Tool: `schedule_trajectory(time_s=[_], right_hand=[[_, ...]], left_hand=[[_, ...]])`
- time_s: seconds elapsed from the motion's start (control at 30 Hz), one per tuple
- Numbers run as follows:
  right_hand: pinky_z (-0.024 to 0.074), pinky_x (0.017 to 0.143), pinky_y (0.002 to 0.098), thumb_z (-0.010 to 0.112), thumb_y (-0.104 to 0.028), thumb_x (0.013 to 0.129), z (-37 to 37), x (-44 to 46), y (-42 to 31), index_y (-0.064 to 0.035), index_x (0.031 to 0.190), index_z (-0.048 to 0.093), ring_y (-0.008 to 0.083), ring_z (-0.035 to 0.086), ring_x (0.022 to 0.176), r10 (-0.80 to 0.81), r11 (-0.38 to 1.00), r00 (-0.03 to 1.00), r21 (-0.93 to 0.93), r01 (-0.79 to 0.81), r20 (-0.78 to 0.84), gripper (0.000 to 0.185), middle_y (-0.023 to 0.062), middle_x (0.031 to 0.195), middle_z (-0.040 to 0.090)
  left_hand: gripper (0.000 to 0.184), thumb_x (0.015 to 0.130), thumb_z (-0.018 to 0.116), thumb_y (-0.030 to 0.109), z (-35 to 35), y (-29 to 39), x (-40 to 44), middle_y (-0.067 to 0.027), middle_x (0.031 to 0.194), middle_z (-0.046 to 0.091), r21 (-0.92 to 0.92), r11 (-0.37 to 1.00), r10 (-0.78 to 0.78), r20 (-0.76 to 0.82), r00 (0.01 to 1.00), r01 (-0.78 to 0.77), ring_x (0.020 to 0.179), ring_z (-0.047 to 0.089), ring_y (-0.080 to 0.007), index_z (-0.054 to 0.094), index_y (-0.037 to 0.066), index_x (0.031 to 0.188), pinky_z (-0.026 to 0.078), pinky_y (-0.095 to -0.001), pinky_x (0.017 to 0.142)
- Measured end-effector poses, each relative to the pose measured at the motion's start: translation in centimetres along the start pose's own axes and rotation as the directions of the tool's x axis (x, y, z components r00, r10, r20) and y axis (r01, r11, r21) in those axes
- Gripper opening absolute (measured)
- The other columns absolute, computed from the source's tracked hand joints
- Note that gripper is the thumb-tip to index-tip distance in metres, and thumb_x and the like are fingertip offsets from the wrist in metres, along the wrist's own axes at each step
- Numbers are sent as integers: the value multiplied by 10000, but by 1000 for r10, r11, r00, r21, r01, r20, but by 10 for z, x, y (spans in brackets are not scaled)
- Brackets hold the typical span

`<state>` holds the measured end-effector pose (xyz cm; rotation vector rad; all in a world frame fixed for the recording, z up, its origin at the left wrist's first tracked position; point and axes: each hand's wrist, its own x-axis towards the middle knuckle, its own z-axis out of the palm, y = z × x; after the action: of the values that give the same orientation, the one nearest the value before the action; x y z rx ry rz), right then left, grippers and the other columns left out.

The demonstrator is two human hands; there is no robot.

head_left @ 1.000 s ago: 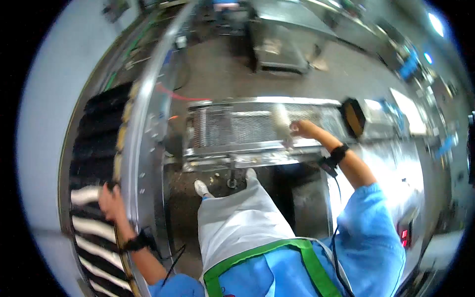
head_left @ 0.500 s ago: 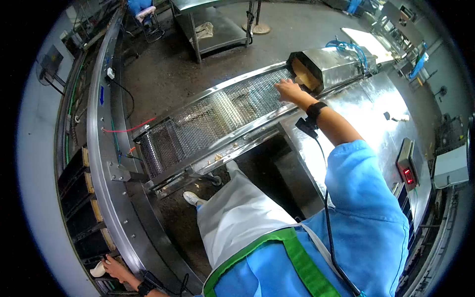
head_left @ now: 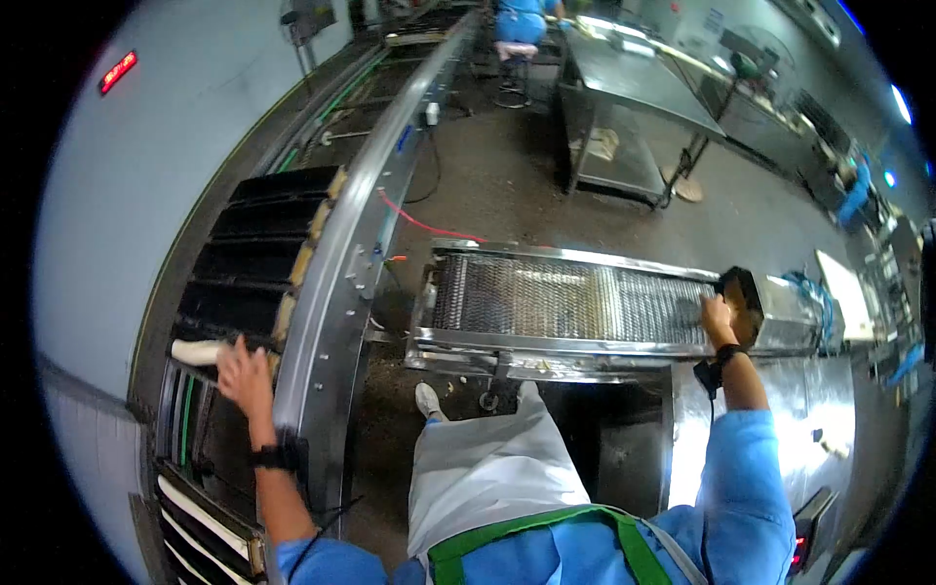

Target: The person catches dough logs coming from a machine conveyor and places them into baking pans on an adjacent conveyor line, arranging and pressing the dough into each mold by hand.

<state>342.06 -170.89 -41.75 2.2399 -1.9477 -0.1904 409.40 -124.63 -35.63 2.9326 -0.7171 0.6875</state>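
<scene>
On the left, my left hand (head_left: 246, 375) reaches over the tray line with its fingers spread, touching the right end of a long white dough-like piece (head_left: 198, 353). Black trays (head_left: 249, 255) lie in a row just beyond it. Over at the right, my right hand (head_left: 717, 314) is above the far end of the wire mesh conveyor (head_left: 546, 297), beside the dark opening of a metal housing (head_left: 743, 304). Its fingers are partly hidden and blurred, so what they hold, if anything, cannot be made out.
A steel rail (head_left: 341, 244) runs between the trays and the floor. More white pieces (head_left: 205, 507) lie in trays at the lower left. A steel table (head_left: 639, 83) stands beyond the conveyor. A seated person (head_left: 520, 24) is at the top.
The view has swung toward the left line and the conveyor. The white piece by my left hand now lies below the black trays. My right hand is nearer the housing.
</scene>
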Motion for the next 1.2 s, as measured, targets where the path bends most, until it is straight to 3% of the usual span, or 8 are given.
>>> schedule_trajectory(time_s=[0.1,0.17,0.27,0.43,0.77,0.87,0.93,1.2], right_hand=[[455,607,363,550,-195,618,-47,19,1,-31,829,539,301,571,652,-237,957,940,107,269,-244,268,189,679,565],[435,444,294,617,-144,650,-91,56,8,-57,916,510,158,532,607,-37,831,998,556,-2,59,300,40,679,501],[444,387,242,565,-220,717,-235,11,-63,-15,1026,433,172,550,547,27,440,997,897,49,-68,395,98,818,530],[435,680,242,493,-282,775,-378,-27,-181,-74,960,462,124,503,798,-257,31,911,939,342,-323,280,45,898,510],[481,704,274,517,-160,742,-387,-123,-503,88,979,398,239,547,810,-706,-590,597,783,-197,-381,363,177,911,506],[495,651,263,519,-184,767,-331,-148,-577,59,1068,365,233,530,819,-948,-288,219,912,-293,-229,417,180,959,478],[421,809,326,500,-194,789,-298,-162,-592,-4,1176,275,264,476,948,-945,-5,323,981,-195,60,486,158,1095,398],[427,716,287,481,-231,803,-212,-82,-466,-39,1127,379,166,473,872,-888,203,425,979,27,173,390,60,1034,443]], left_hand=[[395,794,419,297,-6,7,13,-74,1254,298,-136,967,228,69,971,-218,1182,212,-249,385,142,1156,168,-444,926],[399,786,429,289,-12,16,18,-75,1246,304,-239,942,278,151,949,-238,1183,211,-242,384,134,1151,171,-431,934],[394,772,448,290,-11,16,22,-74,1218,337,-311,914,310,127,942,-259,1172,226,-241,405,131,1130,183,-412,937],[378,744,491,288,7,13,24,-103,1158,403,-328,884,323,-86,943,-333,1124,291,-257,463,100,1071,227,-413,913],[394,744,490,289,18,14,26,-101,1164,396,-359,887,278,-87,957,-290,1124,301,-259,445,110,1092,259,-392,900],[393,743,492,285,25,15,27,-97,1160,398,-358,887,270,-109,957,-291,1122,302,-256,443,108,1091,259,-391,900],[392,742,494,282,28,12,30,-95,1156,399,-356,885,274,-125,954,-300,1118,305,-255,443,104,1087,260,-391,899],[399,729,507,288,29,19,34,-90,1147,400,-373,877,284,-104,953,-302,1113,300,-245,443,101,1075,251,-394,899]])
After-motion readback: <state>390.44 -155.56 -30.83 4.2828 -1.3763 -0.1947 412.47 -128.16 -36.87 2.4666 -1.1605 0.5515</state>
